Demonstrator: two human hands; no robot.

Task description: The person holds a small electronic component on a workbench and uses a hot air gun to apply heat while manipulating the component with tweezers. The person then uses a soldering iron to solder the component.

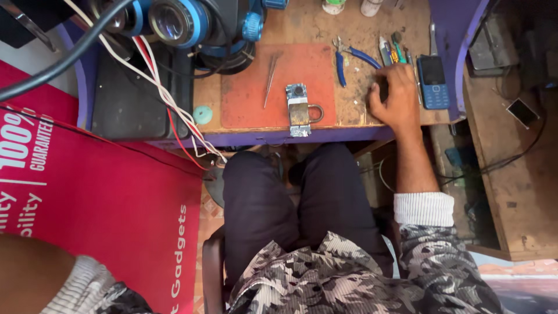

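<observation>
My right hand (397, 96) rests on the wooden workbench (302, 26), fingers curled down among small tools near the bench's right end; whether it grips anything is hidden. Just beyond its fingers lie screwdrivers (393, 51) and blue-handled pliers (349, 58). A small circuit board clamped in a metal holder (299, 110) sits on the red mat (273, 87), left of the hand. Tweezers (270, 78) lie on the mat. Only my left forearm and sleeve (52, 279) show at the bottom left; the hand itself is out of view.
A blue keypad phone (433, 81) lies right of my hand. A blue microscope head (174, 20) with cables hangs over the bench's left. A dark box (133, 99) sits left of the mat. A red banner (99, 197) covers the left; my legs are under the bench.
</observation>
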